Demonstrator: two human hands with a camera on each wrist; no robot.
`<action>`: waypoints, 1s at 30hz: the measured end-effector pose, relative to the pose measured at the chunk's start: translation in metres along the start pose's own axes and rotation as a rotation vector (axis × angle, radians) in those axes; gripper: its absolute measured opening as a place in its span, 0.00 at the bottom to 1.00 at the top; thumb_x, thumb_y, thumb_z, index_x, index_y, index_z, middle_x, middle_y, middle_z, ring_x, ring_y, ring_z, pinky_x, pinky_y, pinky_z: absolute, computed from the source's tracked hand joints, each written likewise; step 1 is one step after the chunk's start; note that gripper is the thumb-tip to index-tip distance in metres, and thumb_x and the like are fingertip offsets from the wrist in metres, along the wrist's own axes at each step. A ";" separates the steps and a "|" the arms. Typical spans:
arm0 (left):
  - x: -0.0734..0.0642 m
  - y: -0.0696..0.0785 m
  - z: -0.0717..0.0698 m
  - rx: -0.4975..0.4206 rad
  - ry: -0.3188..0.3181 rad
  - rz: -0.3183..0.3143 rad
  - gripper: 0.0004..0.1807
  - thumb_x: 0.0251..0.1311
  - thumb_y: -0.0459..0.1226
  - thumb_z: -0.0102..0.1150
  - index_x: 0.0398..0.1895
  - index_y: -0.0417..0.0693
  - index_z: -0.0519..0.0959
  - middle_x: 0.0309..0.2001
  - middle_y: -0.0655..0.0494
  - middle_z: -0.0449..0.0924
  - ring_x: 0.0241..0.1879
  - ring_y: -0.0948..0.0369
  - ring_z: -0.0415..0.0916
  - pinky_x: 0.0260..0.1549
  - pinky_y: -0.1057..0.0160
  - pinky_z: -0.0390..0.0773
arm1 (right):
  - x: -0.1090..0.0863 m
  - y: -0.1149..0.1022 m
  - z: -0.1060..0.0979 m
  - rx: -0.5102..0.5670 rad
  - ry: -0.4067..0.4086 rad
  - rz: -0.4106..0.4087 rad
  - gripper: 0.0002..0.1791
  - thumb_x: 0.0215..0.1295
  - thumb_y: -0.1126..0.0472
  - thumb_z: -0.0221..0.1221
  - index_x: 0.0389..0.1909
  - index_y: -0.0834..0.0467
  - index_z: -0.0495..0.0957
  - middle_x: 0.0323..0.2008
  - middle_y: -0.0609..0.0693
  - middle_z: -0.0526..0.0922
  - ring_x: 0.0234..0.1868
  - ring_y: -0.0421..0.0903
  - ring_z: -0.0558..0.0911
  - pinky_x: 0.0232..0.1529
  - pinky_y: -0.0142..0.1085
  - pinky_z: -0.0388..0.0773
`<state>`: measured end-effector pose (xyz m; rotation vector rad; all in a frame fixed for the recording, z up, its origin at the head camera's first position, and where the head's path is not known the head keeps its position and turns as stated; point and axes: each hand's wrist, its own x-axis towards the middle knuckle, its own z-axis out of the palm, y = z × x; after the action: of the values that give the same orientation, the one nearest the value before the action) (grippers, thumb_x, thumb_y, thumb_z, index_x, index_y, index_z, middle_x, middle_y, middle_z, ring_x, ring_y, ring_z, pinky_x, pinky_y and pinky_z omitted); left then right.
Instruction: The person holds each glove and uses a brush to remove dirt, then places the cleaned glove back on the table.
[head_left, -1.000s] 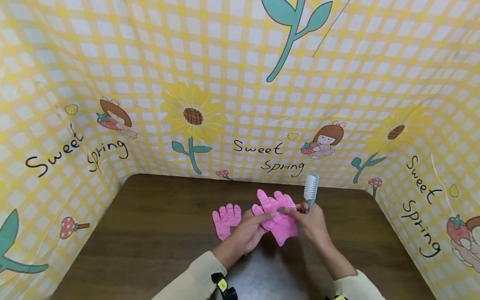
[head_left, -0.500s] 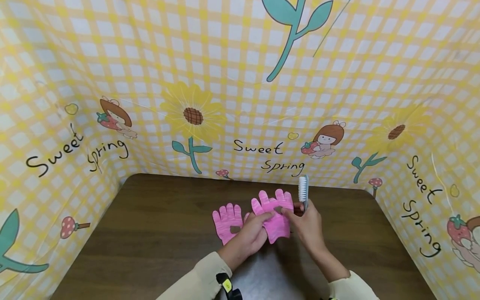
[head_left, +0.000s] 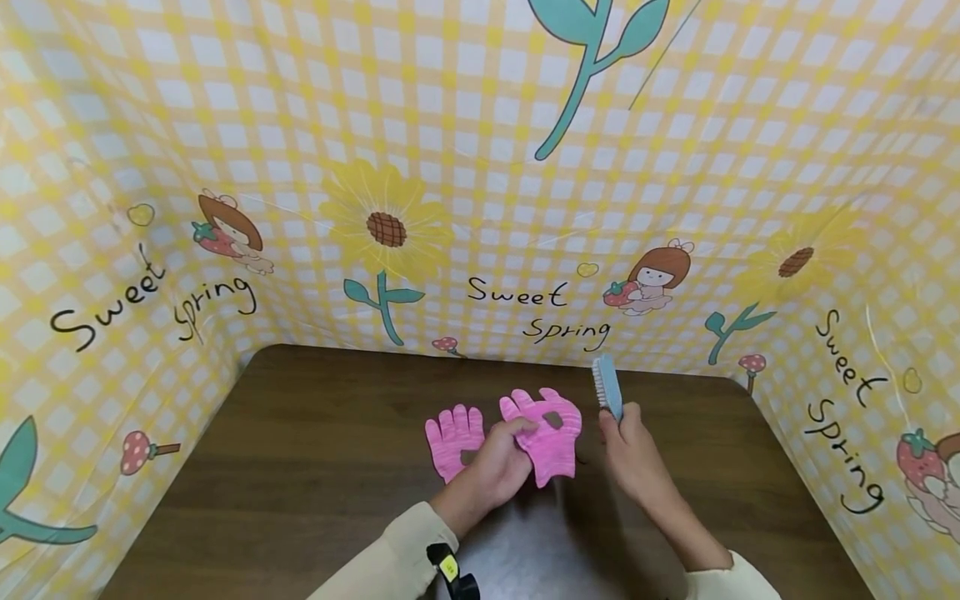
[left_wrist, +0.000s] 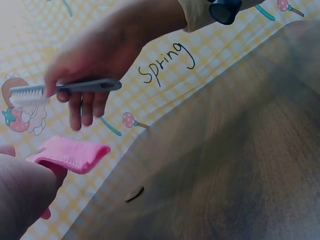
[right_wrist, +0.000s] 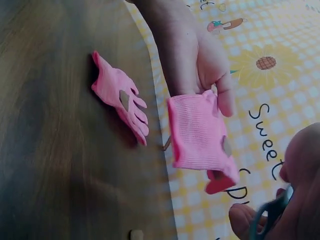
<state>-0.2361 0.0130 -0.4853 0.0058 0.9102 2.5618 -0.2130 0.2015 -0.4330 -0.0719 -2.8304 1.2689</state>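
In the head view my left hand [head_left: 501, 467] pinches a pink knitted glove [head_left: 553, 446], thumb on its front, holding it above the table. A grey-brown patch [head_left: 552, 419] shows on that glove's front. To the right, apart from the glove, my right hand [head_left: 633, 450] grips a light blue brush [head_left: 611, 387] with white bristles. The left wrist view shows the brush [left_wrist: 75, 87] lying across the right hand [left_wrist: 95, 60], bristles downward. A second pink glove [head_left: 453, 437] with a similar patch lies on the table, partly behind my left hand.
The dark wooden table [head_left: 300, 467] has yellow-checked cloth [head_left: 495, 208] standing around its back and sides. A small flat brownish piece [left_wrist: 134, 194] lies on the tabletop, seen also in the right wrist view near the bottom edge.
My right hand has let go of the glove's patch area and moved right, taking the brush along. The brush has turned and leans left. My left hand still holds the glove.
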 end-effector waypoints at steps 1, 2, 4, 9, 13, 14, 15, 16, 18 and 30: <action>0.000 0.000 0.000 0.000 -0.011 -0.002 0.25 0.67 0.27 0.36 0.67 0.29 0.56 0.71 0.44 0.59 0.76 0.52 0.54 0.81 0.52 0.51 | -0.001 0.001 -0.002 -0.032 0.001 -0.022 0.16 0.82 0.52 0.43 0.46 0.62 0.63 0.36 0.56 0.75 0.32 0.47 0.74 0.29 0.35 0.71; 0.001 0.000 -0.001 -0.001 -0.027 -0.003 0.26 0.66 0.27 0.35 0.68 0.30 0.55 0.72 0.44 0.57 0.77 0.51 0.52 0.81 0.52 0.50 | -0.003 0.002 -0.003 -0.069 0.002 -0.047 0.15 0.82 0.53 0.43 0.46 0.63 0.62 0.34 0.55 0.72 0.30 0.47 0.71 0.28 0.36 0.70; 0.001 0.000 -0.001 -0.009 -0.050 0.001 0.27 0.66 0.27 0.34 0.69 0.31 0.53 0.73 0.44 0.55 0.77 0.52 0.50 0.81 0.52 0.48 | -0.007 0.003 -0.003 -0.150 0.016 -0.116 0.13 0.81 0.56 0.47 0.46 0.65 0.64 0.31 0.53 0.69 0.28 0.46 0.70 0.26 0.35 0.69; 0.002 -0.001 0.001 -0.026 -0.088 0.030 0.29 0.66 0.24 0.33 0.72 0.26 0.52 0.77 0.41 0.53 0.79 0.50 0.48 0.81 0.49 0.47 | -0.017 0.004 0.002 -0.279 0.021 -0.268 0.12 0.74 0.60 0.58 0.44 0.65 0.71 0.24 0.49 0.72 0.24 0.43 0.71 0.23 0.32 0.69; 0.002 -0.003 0.003 -0.027 -0.103 0.040 0.31 0.67 0.24 0.34 0.74 0.25 0.50 0.79 0.39 0.49 0.81 0.49 0.44 0.81 0.49 0.46 | -0.021 0.005 0.009 -0.279 -0.012 -0.278 0.09 0.73 0.60 0.59 0.44 0.63 0.75 0.22 0.45 0.71 0.22 0.39 0.70 0.21 0.29 0.67; 0.003 -0.004 0.003 -0.027 -0.103 0.035 0.31 0.68 0.23 0.34 0.75 0.25 0.50 0.80 0.39 0.48 0.81 0.49 0.43 0.81 0.49 0.46 | -0.022 0.005 0.011 -0.271 -0.021 -0.272 0.09 0.74 0.60 0.59 0.44 0.62 0.75 0.22 0.45 0.71 0.22 0.39 0.69 0.21 0.29 0.66; 0.003 -0.005 0.003 -0.025 -0.102 0.031 0.31 0.68 0.24 0.34 0.75 0.26 0.49 0.80 0.39 0.48 0.81 0.48 0.42 0.81 0.49 0.46 | -0.023 0.005 0.012 -0.266 -0.031 -0.268 0.08 0.74 0.59 0.59 0.44 0.61 0.75 0.22 0.44 0.70 0.22 0.39 0.69 0.21 0.29 0.65; 0.003 -0.005 0.004 -0.025 -0.097 0.024 0.31 0.69 0.24 0.34 0.75 0.27 0.48 0.80 0.39 0.48 0.81 0.49 0.42 0.81 0.49 0.46 | -0.023 0.005 0.013 -0.264 -0.038 -0.267 0.08 0.74 0.59 0.59 0.43 0.61 0.75 0.22 0.44 0.69 0.22 0.38 0.68 0.21 0.28 0.65; 0.003 -0.006 0.004 -0.016 -0.085 0.013 0.31 0.69 0.24 0.34 0.75 0.27 0.48 0.79 0.39 0.48 0.81 0.49 0.42 0.81 0.49 0.46 | -0.024 0.005 0.015 -0.271 -0.040 -0.276 0.08 0.74 0.59 0.59 0.41 0.60 0.74 0.21 0.43 0.67 0.22 0.38 0.67 0.21 0.28 0.64; 0.002 -0.011 0.003 -0.013 -0.048 0.029 0.34 0.62 0.21 0.32 0.74 0.25 0.43 0.80 0.37 0.45 0.81 0.48 0.40 0.81 0.48 0.43 | -0.026 0.007 0.021 -0.369 0.066 -0.298 0.11 0.70 0.59 0.63 0.38 0.62 0.73 0.18 0.44 0.66 0.19 0.39 0.67 0.17 0.29 0.62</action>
<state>-0.2326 0.0236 -0.4898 0.0769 0.8819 2.5821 -0.1880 0.1892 -0.4523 0.2809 -2.8400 0.6692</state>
